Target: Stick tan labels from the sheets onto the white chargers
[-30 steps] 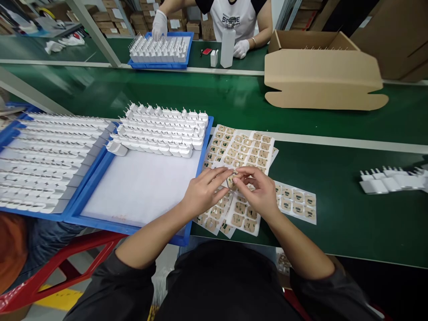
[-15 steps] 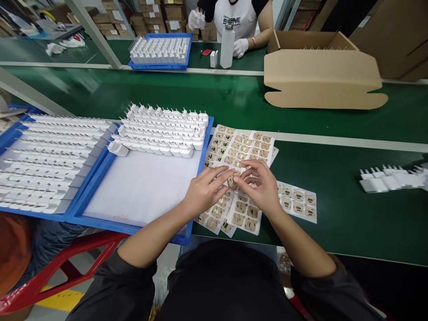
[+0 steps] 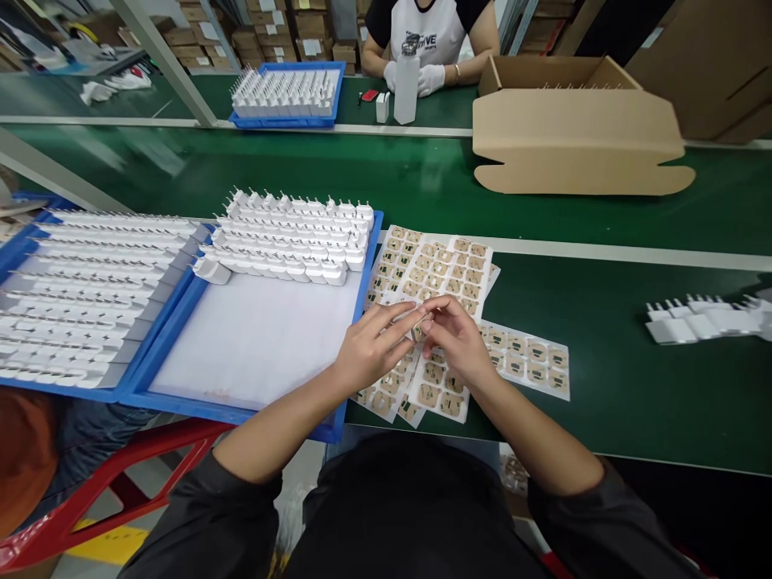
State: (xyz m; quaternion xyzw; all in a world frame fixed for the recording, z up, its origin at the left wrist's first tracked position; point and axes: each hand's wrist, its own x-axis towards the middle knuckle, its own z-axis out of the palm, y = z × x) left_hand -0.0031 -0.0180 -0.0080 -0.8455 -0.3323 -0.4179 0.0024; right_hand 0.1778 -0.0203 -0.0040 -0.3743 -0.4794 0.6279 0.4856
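You are pinching a small sticker [image 3: 420, 328] with your left hand [image 3: 369, 351] and right hand [image 3: 457, 342], fingertips closed on it, just above the sticker sheets [image 3: 443, 269]. It is probably being very light, thin and floppy, so holding it by the bare edge seems best.

Head view, high, forward-down, close over bench [image 3: 603, 338]

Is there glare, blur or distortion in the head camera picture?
Head view: pale glare streaks the green belt; the wide lens stretches things toward the edges; left hand and right hand, pinching a sticker, are sharp, no motion blur.
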